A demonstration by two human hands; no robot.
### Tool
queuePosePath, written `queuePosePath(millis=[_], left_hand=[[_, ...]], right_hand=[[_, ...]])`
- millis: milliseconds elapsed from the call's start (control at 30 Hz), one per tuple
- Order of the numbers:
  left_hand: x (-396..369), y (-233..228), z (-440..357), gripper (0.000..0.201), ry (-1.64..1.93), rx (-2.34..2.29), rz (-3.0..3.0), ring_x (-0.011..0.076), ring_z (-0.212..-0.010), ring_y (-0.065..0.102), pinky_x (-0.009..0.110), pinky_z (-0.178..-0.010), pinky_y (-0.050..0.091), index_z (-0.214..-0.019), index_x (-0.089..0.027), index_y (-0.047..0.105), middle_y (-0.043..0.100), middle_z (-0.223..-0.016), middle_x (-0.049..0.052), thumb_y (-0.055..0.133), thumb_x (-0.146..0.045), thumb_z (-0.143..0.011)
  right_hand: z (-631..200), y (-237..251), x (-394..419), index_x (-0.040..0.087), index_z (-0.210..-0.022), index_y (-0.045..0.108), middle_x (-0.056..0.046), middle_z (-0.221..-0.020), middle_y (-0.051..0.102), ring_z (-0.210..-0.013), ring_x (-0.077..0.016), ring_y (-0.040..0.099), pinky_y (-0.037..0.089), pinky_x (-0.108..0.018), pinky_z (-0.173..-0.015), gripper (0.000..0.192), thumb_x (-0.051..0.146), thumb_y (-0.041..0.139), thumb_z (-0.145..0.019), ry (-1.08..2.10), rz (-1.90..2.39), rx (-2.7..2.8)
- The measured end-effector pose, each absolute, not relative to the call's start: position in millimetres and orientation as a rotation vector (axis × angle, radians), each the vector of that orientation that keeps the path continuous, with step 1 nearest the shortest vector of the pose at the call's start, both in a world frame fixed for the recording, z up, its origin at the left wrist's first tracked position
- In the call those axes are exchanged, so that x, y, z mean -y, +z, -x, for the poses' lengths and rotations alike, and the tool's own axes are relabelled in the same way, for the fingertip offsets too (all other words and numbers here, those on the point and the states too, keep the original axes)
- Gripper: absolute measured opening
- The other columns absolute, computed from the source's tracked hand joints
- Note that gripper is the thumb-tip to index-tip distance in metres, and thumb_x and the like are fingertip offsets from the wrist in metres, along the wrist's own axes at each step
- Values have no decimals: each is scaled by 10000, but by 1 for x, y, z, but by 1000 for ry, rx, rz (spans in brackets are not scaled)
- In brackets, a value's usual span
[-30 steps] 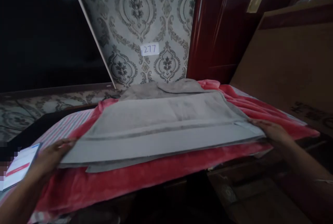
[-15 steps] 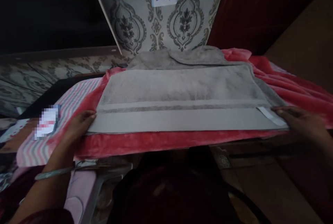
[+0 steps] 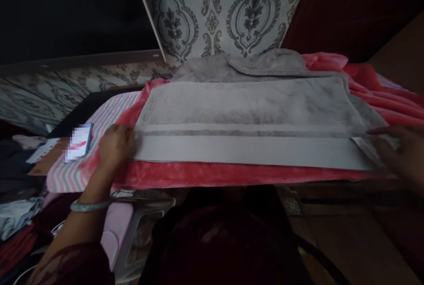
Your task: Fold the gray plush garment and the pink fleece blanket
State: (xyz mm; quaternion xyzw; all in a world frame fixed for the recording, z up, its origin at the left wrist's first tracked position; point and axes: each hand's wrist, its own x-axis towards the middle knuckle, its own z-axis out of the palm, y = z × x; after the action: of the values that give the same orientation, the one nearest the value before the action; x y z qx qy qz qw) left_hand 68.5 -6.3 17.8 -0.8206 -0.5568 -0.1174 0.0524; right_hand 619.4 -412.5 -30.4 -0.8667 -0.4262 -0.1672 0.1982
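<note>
A grey plush towel [image 3: 245, 104] with a smooth lighter band along its near edge lies folded on a red plush blanket [image 3: 198, 175]. My left hand [image 3: 116, 146] is closed on the towel's near left corner, its fingers curled over the edge. At the opposite end, my right hand [image 3: 399, 150] grips the near right corner and is blurred. A white tag [image 3: 366, 148] on the towel stands tilted beside that hand. Behind the flat front part, more grey cloth is bunched toward the wall.
Striped cloth [image 3: 66, 174] shows under the blanket at the left, with a phone [image 3: 79, 142] on it. A dark television [image 3: 76, 11] stands at the back left, beside patterned wallpaper [image 3: 212, 24]. Below the left side are a pink object [image 3: 115, 227] and a clear plastic bin [image 3: 139, 241].
The view has shifted, so the wall sheet sits higher. My left fingers are more curled over the corner. My right hand is farther right, and the tag beside it has tilted up.
</note>
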Motion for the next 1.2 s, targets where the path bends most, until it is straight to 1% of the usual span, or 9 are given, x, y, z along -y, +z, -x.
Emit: queuePosePath(millis=[133,233,433,533,700,833,933,1100,1200], left_hand=[[32,11,-147,260,-653,866,3042,222,-1055,568,353,-962,476,-1068,-163,665,591,-1134,104,494,-305,-934],[37,-2,-211,256,-442,429,3216,229,-1076,556,367,-958,473,-1115,-189,667,584,-1167,100,497,-258,-936],[4,-1,-246,320,-353,895,2847,341,-1126,533,491,-934,464,-1154,-132,686,598,-1195,192,480,-220,-925],[6,-2,-249,435,-366,801,2844,373,-1269,484,537,-1018,427,-1315,-162,631,551,-1387,188,522,-357,-943],[-6,-18,-257,599,-93,538,2992,321,-1519,271,571,-1219,201,-1563,-260,382,336,-1651,76,401,-482,-1007],[-58,-4,-248,607,-85,1087,2793,357,-1539,221,628,-1211,166,-1569,-229,379,294,-1662,122,345,-488,-1021],[-78,12,-263,625,-186,1400,2657,428,-1512,252,702,-1152,221,-1542,-191,419,322,-1635,197,369,-512,-1008],[-57,2,-329,560,-82,631,3062,338,-1527,269,635,-1211,180,-1525,-279,444,338,-1644,113,440,-480,-1002],[-65,-13,-339,594,-51,617,3080,314,-1543,235,582,-1241,150,-1570,-272,371,289,-1665,95,380,-501,-1022]], right_hand=[[-539,-19,330,231,-1080,680,-169,-1110,640,-1082,-318,592,506,-496,-928,386,515,459,-940,-324,2000,1610],[-513,-30,265,216,-1180,669,-142,-1147,622,-1090,-302,580,495,-496,-965,359,398,466,-946,-139,1873,1862],[-546,-47,225,180,-1135,727,-173,-1045,650,-1012,-339,586,507,-506,-897,357,257,460,-912,-335,2170,1692],[-535,-48,225,195,-1312,662,-172,-1271,636,-1165,-338,566,483,-504,-973,432,339,460,-958,-342,2075,1837],[-570,-62,231,319,-1524,456,-64,-1601,419,-1456,-326,375,343,-591,-1133,549,478,323,-1016,-221,2247,1925],[-646,-59,257,274,-1531,446,-116,-1602,407,-1462,-379,361,348,-686,-1096,608,530,275,-1006,-230,2690,1358],[-648,-49,250,234,-1498,492,-174,-1580,422,-1446,-433,368,361,-748,-1039,641,569,276,-996,-285,2734,1190],[-593,-48,181,324,-1553,406,-78,-1632,360,-1505,-323,307,325,-631,-1140,604,531,320,-993,-118,2229,1946],[-621,-57,175,340,-1496,487,-77,-1587,439,-1485,-330,350,327,-640,-1137,604,559,312,-961,-124,2247,1881]])
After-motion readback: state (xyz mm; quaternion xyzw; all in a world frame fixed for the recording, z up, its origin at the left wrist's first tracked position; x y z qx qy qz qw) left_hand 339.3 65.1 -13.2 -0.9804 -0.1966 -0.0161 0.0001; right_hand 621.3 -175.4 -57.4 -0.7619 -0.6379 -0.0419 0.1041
